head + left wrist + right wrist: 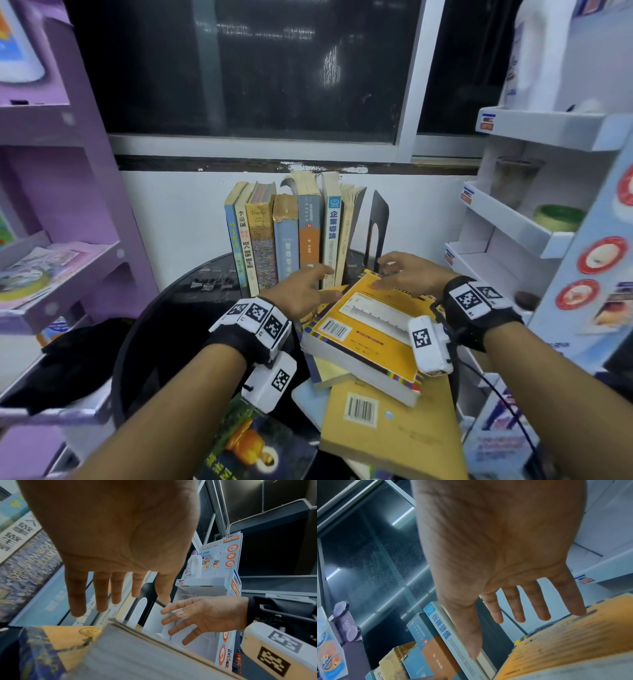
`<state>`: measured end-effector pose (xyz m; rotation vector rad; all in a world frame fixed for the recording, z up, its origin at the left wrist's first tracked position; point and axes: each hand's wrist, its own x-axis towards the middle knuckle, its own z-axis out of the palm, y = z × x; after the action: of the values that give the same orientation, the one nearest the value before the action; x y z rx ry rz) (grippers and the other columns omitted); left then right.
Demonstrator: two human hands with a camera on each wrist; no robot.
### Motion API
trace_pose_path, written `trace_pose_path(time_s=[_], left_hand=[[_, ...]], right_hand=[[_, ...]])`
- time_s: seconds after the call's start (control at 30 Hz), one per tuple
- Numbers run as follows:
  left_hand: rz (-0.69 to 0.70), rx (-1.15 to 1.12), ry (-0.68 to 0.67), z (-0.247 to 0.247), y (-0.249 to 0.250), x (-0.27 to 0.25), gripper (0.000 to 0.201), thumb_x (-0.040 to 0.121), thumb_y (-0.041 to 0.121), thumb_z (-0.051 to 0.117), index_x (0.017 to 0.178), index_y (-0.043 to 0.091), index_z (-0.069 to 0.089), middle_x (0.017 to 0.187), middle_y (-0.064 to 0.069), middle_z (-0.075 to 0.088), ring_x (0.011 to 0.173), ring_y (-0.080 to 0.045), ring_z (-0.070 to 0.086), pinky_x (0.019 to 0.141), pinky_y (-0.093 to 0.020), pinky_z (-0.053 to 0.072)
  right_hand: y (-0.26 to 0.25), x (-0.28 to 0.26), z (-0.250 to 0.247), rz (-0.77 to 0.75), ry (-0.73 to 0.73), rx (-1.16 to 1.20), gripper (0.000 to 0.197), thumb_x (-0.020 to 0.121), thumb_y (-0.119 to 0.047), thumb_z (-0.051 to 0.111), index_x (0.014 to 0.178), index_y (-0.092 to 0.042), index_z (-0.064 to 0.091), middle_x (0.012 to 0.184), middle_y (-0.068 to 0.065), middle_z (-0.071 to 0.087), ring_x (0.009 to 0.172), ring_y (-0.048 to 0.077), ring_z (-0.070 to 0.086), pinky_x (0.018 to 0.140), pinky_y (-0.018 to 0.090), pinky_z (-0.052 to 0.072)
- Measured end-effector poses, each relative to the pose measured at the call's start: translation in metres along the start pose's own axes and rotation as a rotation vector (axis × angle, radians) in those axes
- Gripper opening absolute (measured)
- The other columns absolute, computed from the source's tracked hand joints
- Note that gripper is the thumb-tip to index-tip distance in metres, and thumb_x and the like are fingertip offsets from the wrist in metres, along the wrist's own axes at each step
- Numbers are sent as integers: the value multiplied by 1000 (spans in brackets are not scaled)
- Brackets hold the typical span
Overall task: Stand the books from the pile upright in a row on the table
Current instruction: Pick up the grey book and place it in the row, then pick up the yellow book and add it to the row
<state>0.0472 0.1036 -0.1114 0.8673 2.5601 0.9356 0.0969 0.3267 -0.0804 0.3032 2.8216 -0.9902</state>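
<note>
Several books [291, 236] stand upright in a row at the back of the round black table [191, 308], ending at a black metal bookend [376, 226]. A thick yellow book [370, 329] lies on top of the pile in front, back cover up. My left hand [305, 287] hovers open at its far left corner, fingers straight [102, 599]. My right hand [400, 270] is open above the book's far edge, fingers spread [518, 609]. Neither hand grips anything. The yellow book's page edge [137, 653] fills the lower left wrist view.
Under the yellow book lie a tan book [383, 425] and a dark-covered book [250, 442]. A purple shelf unit [61, 240] stands at the left, a white display rack [534, 219] at the right. A wall and dark window [260, 68] are behind the row.
</note>
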Motion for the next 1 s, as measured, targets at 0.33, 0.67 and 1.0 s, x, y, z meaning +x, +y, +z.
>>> trace_pose_path(time_s=[0.33,0.67,1.0], left_hand=[[-203,22,-207,22,6,-9,69,91,54,52,146,22,26,136,-7,52,115,-23,54,90,-33,44],[-262,-11,-108,29,5,-14,92,73,48,78,145,19,28,135,-7,52,118,-26,54,103,-43,44],[-279,-169,-187,38,-3,-5,89,30,69,86,102,18,69,106,-2,72,105,-24,64,102,-44,47]], right_hand=[[27,-36,10,138,70,-108,57,89,-46,64,136,-16,50,142,5,47,126,22,47,102,34,40],[42,-60,24,294,157,139,39,85,-31,73,110,-10,52,115,11,60,105,24,56,99,45,49],[40,-71,24,262,138,205,36,88,-23,70,117,-11,52,101,1,53,100,18,50,97,35,44]])
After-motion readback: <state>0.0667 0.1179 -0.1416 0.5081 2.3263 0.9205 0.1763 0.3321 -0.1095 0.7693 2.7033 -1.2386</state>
